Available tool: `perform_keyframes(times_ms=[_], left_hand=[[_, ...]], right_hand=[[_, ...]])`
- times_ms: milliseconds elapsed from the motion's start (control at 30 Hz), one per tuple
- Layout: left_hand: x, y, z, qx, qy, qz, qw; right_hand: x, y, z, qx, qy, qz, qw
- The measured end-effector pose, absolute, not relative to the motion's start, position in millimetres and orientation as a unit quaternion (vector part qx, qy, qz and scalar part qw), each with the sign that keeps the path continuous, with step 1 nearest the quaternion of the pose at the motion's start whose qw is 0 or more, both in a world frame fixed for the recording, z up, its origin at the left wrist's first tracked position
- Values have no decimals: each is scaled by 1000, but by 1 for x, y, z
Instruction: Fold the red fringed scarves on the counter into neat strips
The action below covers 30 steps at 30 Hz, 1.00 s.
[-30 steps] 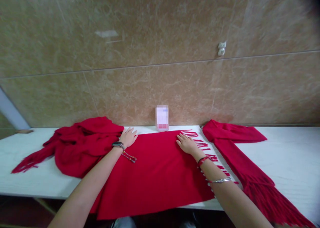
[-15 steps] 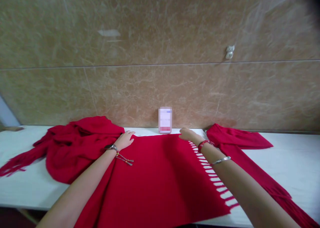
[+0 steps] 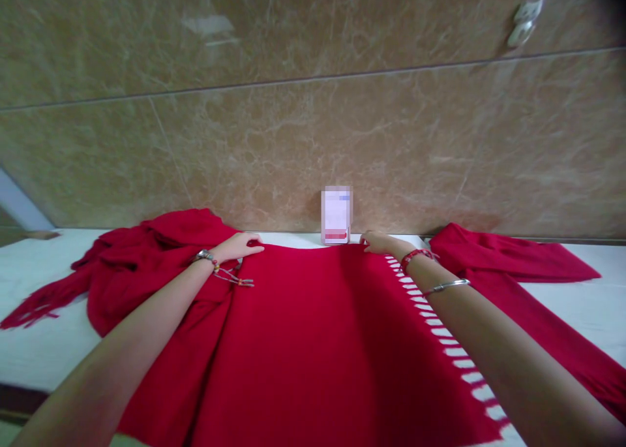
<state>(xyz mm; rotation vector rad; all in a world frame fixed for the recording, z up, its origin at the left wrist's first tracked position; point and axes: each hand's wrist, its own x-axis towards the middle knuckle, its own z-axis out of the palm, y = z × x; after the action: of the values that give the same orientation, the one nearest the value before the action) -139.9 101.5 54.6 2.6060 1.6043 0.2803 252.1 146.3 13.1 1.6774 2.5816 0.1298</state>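
A red fringed scarf [image 3: 303, 329] lies spread over the white table, its tassels along the right side. My left hand [image 3: 243, 245] pinches the scarf's far edge near its left end, thumb below and fingers curled over. With bent fingers, my right hand [image 3: 379, 243] grips the same far edge close to the fringed corner. Between the hands the edge sags slightly. To the left, the rest of the red cloth [image 3: 161, 258] is heaped in loose folds, partly behind my left forearm.
A phone [image 3: 336, 215] with a blurred screen leans against the marbled tile wall [image 3: 274, 147]. Another red scarf [image 3: 508, 258] lies folded at an angle on the right of the white table [image 3: 29, 359]. A small white cat-shaped hook [image 3: 525, 23] is fixed to the wall.
Both hands went from lying flat on the scarf to gripping its far edge. The scarf's near part has come closer to me, and the view has shifted.
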Motion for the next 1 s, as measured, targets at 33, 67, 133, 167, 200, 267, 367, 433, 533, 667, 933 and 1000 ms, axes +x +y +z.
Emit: perform_keyframes(times_ms=[33,67,133,167,200,267,367,433,533,667,933,1000], left_hand=[[-141,100,53,848,521,91,30],[-141,99,50,848,522,92,21],[-141,97,45,844,527,97,-4],[-140,95,42,842,529,103,-18],[-139,93,39,839,531,110,-31],[-137,85,36,833,534,132,-58],[-140,63,36,813,551,155,-107],[-148,43,38,790,578,152,-139],[-166,11,36,759,628,104,-138],[-194,-15,23,767,636,-5,-84],[-261,-11,20,740,656,-25,-147],[-275,-6,21,753,642,-21,-145]], right_hand=[[253,145,13,545,837,46,28],[255,144,12,547,835,50,25],[258,140,10,553,831,58,16],[260,137,9,559,827,62,10],[262,134,8,565,822,65,5],[264,126,5,585,807,74,-8],[252,109,-2,623,771,102,-84],[236,96,-10,606,770,112,-162],[211,77,-28,525,821,88,-207],[200,69,-51,497,854,41,-148],[211,76,-58,486,863,64,-123],[211,75,-57,490,860,60,-126]])
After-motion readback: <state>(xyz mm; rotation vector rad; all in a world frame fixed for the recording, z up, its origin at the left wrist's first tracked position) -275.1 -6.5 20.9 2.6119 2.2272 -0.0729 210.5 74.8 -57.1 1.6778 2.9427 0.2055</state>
